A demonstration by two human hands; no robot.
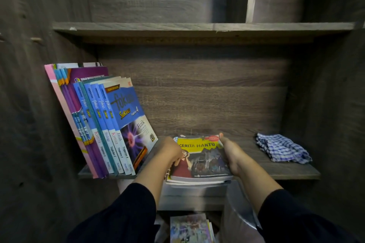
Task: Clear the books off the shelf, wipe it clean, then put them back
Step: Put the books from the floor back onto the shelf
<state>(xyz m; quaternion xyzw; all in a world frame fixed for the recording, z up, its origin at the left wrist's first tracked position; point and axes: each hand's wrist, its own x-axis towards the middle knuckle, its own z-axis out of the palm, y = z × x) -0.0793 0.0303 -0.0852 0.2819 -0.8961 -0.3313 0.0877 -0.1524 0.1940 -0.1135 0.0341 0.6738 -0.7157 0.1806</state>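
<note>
I have both hands on a small stack of books at the lower centre of the frame, lying flat on the front edge of the shelf: my left hand curls over its left side, my right hand clasps the right side with the thumb along the top corner. The stack overhangs the edge, so a loose hold could let the lower books slide out and drop. Just left, a row of textbooks leans steeply leftward and may topple if I nudge it. A checked cloth sits at the right, well apart. More books lie below.
</note>
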